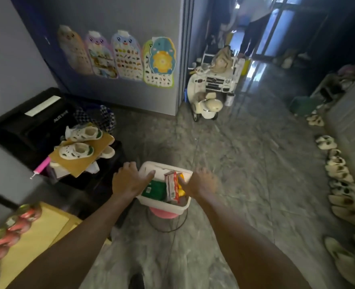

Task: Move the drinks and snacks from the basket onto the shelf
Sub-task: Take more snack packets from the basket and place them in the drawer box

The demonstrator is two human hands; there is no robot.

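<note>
Both your hands are out in front of you at the white basket (162, 206), which sits on a pink stool (162, 213) on the grey marbled floor (245, 163). Your left hand (128, 180) lies over the basket's left rim with the fingers spread and the thumb reaching in toward the goods; it is open, clasping nothing. Your right hand (201, 182) is at the right rim, fingers loosely curled, its thumb touching a yellow packet (180, 188); motion blur makes it hard to say whether it has closed on the rim or merely rests there.

Inside the basket you can see a green packet (154, 189) on the left, a red and white carton (171, 185) standing upright in the middle, and the yellow packet just beside it on the right. All three are still in the basket.

To your left, a pair of white shoes (80, 142) sits on a sheet of brown cardboard (85, 159) above dark boxes. At the lower left edge, a row of red and green items (14, 228), blurred, lies on a yellow surface (37, 243). Pale slippers (343, 184) line the floor along the right wall, and a cream toy car (216, 82) stands farther back by the corner.
</note>
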